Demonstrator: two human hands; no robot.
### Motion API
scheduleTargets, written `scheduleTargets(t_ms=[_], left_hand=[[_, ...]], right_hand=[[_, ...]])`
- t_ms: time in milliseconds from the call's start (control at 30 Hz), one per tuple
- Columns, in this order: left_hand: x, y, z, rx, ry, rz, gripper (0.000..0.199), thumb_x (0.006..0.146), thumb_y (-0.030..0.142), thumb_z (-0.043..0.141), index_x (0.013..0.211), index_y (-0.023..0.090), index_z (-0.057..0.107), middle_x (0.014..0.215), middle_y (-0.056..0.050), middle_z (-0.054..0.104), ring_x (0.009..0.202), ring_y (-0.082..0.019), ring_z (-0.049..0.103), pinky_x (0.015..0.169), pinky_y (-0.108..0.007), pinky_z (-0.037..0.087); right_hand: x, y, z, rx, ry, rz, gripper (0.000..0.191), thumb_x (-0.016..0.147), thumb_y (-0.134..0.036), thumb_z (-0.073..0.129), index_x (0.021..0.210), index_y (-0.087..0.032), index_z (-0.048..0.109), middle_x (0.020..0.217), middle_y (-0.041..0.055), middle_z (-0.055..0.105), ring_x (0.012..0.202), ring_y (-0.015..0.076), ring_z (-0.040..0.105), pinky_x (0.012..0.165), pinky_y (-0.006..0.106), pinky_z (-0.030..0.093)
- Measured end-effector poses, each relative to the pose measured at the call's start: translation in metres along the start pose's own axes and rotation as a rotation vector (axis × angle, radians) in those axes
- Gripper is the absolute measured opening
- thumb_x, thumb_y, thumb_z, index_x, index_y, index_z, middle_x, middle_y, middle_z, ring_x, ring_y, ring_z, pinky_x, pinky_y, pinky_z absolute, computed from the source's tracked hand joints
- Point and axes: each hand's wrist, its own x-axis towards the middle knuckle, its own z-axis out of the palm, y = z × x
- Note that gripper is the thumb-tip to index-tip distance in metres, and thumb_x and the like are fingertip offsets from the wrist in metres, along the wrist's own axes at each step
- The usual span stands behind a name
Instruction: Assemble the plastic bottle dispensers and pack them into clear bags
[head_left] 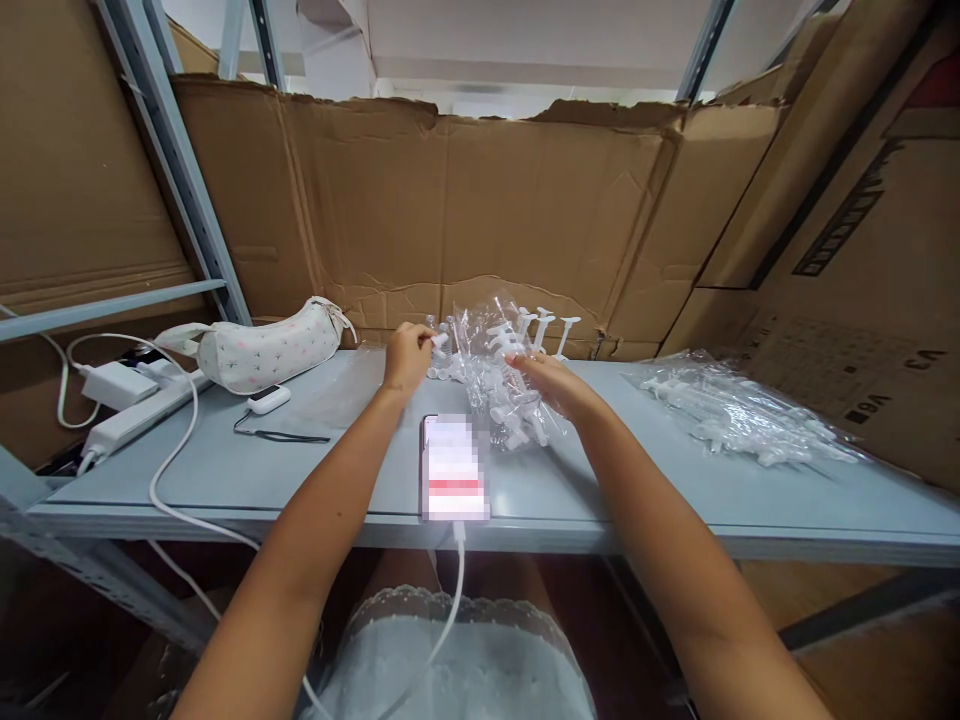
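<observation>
You can read no text with certainty here. On the cardboard box (911, 255) at your right stand large dark letters (847, 212) and smaller dark marks (870, 408), slanted and unclear; the smartphone's screen (454, 468) is pixelated before you.

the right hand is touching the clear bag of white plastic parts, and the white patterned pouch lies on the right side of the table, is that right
Not quite: the white patterned pouch lies on the left side of the table, as the head view shows. The right hand is indeed touching the clear bag of white plastic parts.
</observation>
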Motion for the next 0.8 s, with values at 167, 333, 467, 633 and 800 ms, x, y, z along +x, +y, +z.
scheduleTargets(t_ms=[167, 333, 467, 633, 800], left_hand=[[0.007, 0.001, -0.014, -0.158, 0.24, 0.037, 0.012, 0.081, 0.015, 0.06, 0.083, 0.018, 0.071, 0.09, -0.004, 0.064, 0.081, -0.014, 0.061, 0.077, -0.026, 0.05], [0.003, 0.002, -0.014, -0.14, 0.199, 0.03, 0.013, 0.08, 0.013, 0.06, 0.081, 0.017, 0.071, 0.09, -0.004, 0.064, 0.079, -0.013, 0.061, 0.076, -0.026, 0.049], [0.002, -0.001, -0.011, -0.131, 0.144, 0.031, 0.017, 0.076, 0.009, 0.058, 0.084, 0.019, 0.071, 0.09, -0.003, 0.065, 0.081, -0.014, 0.061, 0.079, -0.027, 0.048], [0.002, -0.003, -0.009, -0.206, 0.065, 0.014, 0.018, 0.071, 0.008, 0.06, 0.083, 0.018, 0.066, 0.082, -0.001, 0.065, 0.077, -0.014, 0.06, 0.074, -0.026, 0.048], [0.0, 0.005, -0.011, -0.139, -0.02, -0.002, 0.008, 0.073, 0.013, 0.062, 0.074, 0.019, 0.067, 0.08, 0.0, 0.069, 0.076, -0.014, 0.061, 0.082, -0.03, 0.048]], right_hand=[[-0.004, 0.0, 0.004, -0.074, -0.196, 0.029, 0.036, 0.072, -0.054, 0.072, 0.073, -0.022, 0.056, 0.068, -0.0004, 0.049, 0.06, 0.0128, 0.041, 0.054, 0.029, 0.031], [-0.008, 0.0, 0.009, -0.044, -0.321, -0.02, 0.034, 0.073, -0.055, 0.072, 0.081, -0.023, 0.063, 0.081, 0.0009, 0.059, 0.071, 0.0144, 0.051, 0.06, 0.028, 0.038], [-0.01, -0.002, 0.01, 0.004, -0.363, -0.035, 0.035, 0.071, -0.055, 0.072, 0.082, -0.023, 0.063, 0.083, 0.0021, 0.063, 0.074, 0.0163, 0.055, 0.062, 0.028, 0.043], [-0.008, -0.001, 0.01, 0.003, -0.371, -0.016, 0.037, 0.07, -0.056, 0.072, 0.08, -0.022, 0.062, 0.077, 0.0011, 0.06, 0.067, 0.0141, 0.052, 0.058, 0.027, 0.041], [-0.008, -0.001, 0.01, -0.039, -0.34, 0.0, 0.036, 0.072, -0.056, 0.072, 0.084, -0.023, 0.065, 0.078, 0.0012, 0.061, 0.066, 0.0136, 0.05, 0.056, 0.027, 0.037]])
